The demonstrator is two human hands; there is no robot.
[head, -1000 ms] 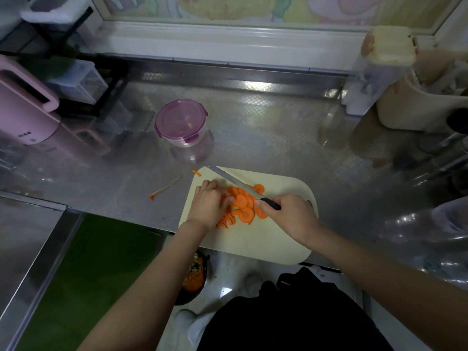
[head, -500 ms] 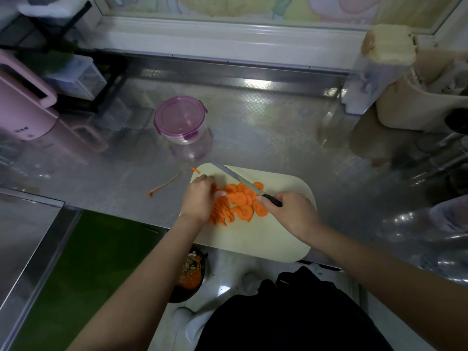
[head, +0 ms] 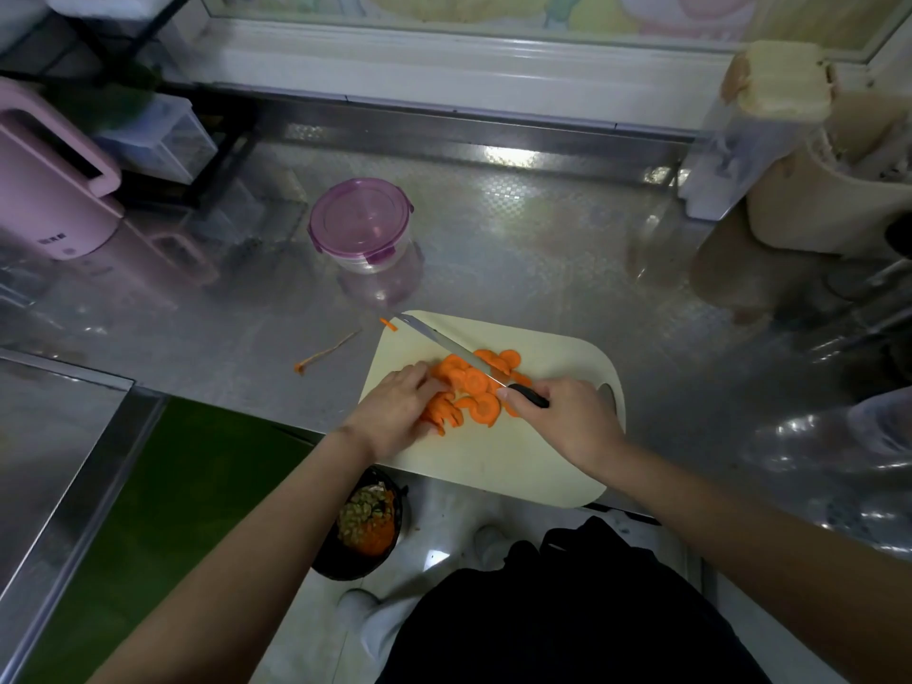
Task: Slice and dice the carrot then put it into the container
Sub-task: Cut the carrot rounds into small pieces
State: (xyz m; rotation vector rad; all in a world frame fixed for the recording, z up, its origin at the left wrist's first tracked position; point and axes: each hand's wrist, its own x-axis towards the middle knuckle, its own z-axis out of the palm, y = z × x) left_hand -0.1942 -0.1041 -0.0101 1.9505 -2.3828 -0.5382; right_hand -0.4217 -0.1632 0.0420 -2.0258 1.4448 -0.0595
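A person's right hand (head: 567, 419) is gripping the black handle of a knife (head: 446, 347), fingers wrapped fully round it. The left hand (head: 395, 412) is bunching the carrot slices (head: 476, 385) with bent fingers curled over the pile's left side, and the blade is lying across the pile on the pale cutting board (head: 523, 469) at the near edge of the steel counter (head: 518, 229). Slicing appears done and dicing is getting under way: the next cuts are calling for fingertips tucked clear of the edge, while the container (head: 362, 224) is waiting, lid on, well apart beyond the board's far left corner.
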